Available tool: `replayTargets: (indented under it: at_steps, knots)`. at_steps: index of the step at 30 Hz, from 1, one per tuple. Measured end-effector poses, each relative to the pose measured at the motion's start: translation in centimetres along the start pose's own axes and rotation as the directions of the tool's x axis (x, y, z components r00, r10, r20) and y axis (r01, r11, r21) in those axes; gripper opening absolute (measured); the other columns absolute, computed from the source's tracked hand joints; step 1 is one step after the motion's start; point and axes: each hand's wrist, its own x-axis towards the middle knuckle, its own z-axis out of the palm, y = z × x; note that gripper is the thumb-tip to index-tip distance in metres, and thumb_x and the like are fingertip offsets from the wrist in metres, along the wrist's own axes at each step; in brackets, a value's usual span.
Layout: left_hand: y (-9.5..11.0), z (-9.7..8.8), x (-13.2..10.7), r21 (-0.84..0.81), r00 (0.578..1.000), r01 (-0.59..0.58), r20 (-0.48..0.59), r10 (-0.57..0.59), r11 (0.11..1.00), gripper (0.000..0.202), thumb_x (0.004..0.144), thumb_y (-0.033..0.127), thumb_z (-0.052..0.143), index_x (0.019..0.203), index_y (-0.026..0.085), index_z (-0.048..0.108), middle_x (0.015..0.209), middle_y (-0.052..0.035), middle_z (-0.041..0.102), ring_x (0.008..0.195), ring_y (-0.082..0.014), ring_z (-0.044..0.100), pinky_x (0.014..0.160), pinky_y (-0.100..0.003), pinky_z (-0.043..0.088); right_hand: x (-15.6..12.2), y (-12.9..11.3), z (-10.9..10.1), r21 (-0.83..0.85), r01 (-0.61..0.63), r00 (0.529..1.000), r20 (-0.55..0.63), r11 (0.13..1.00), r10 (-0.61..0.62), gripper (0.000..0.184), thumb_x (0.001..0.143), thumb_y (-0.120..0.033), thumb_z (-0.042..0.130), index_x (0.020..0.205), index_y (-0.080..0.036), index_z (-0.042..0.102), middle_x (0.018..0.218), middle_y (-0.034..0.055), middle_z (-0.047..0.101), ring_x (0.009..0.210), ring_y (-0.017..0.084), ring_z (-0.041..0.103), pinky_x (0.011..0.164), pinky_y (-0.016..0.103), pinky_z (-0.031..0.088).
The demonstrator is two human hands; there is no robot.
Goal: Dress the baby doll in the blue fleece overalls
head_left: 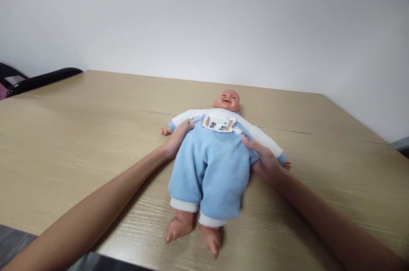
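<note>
A baby doll (226, 99) lies on its back on the wooden table (79, 134), head away from me, bare feet toward me. It wears a white top and fluffy light-blue trousers (211, 168) with white cuffs. My left hand (177, 136) grips the waist of the trousers at the doll's left side of the picture, fingers curled on the fabric. My right hand (263, 158) grips the waist at the other side, fingers closed on the cloth. Both forearms stretch over the table from the near edge.
A black chair back (41, 79) shows beyond the table's far left corner. A plain white wall stands behind the table. The table's near edge runs under my left forearm.
</note>
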Motion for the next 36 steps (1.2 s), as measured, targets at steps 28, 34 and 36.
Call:
replayTargets:
  at_steps: [28, 34, 36]
  knots:
    - [0.7, -0.3, -1.4, 0.026, 0.994, 0.018, 0.107, -0.021, 1.000, 0.049, 0.102, 0.063, 0.064, 0.130, 0.024, 0.071, 0.148, -0.0073, 0.067, 0.146, -0.0329, 0.051, 0.121, -0.039, 0.041, 0.0, 0.5, -0.7, -0.020, -0.046, 0.981, -0.189, 0.999, 0.042, 0.040, 0.095, -0.062, 0.073, 0.126, -0.037, 0.076, 0.132, 0.0006, 0.080, 0.131, 0.033, 0.070, 0.111, 0.050, 0.060]
    - [0.3, 0.7, -1.8, -0.101, 0.992, 0.109, -0.045, -0.114, 0.989, 0.062, 0.098, 0.069, 0.068, 0.144, 0.028, 0.066, 0.172, -0.0064, 0.048, 0.164, -0.0341, 0.035, 0.131, -0.042, 0.032, 0.2, 0.8, 0.3, -0.034, -0.023, 0.982, -0.186, 0.999, 0.016, 0.049, 0.096, -0.065, 0.068, 0.133, -0.034, 0.073, 0.132, 0.0036, 0.081, 0.133, 0.035, 0.070, 0.112, 0.052, 0.060]
    - [0.7, 0.7, -1.9, -0.093, 0.997, 0.073, 0.012, -0.073, 0.993, 0.059, 0.100, 0.068, 0.066, 0.143, 0.028, 0.066, 0.164, -0.0078, 0.056, 0.157, -0.0335, 0.044, 0.127, -0.040, 0.037, 0.2, 0.6, 0.7, -0.014, -0.003, 0.984, -0.179, 1.000, 0.000, 0.045, 0.095, -0.061, 0.069, 0.131, -0.033, 0.074, 0.131, 0.0032, 0.081, 0.133, 0.035, 0.070, 0.113, 0.051, 0.058]
